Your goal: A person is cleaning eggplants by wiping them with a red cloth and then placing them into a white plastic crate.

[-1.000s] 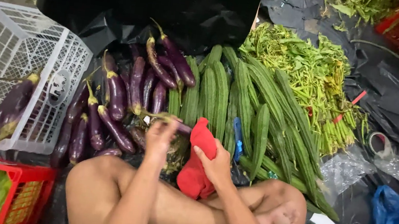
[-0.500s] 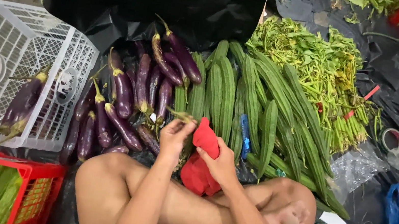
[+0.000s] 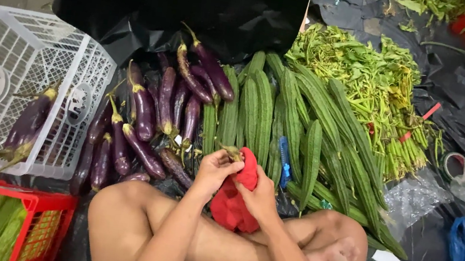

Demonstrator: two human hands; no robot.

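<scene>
Both hands were closed around a red cloth point(image 3: 233, 199), the left hand point(image 3: 214, 170) pinching its top and the right hand point(image 3: 260, 197) gripping its side. Purple eggplants point(image 3: 144, 119) lay just beyond the left hand, ridged green gourds point(image 3: 299, 121) beyond the right.
</scene>
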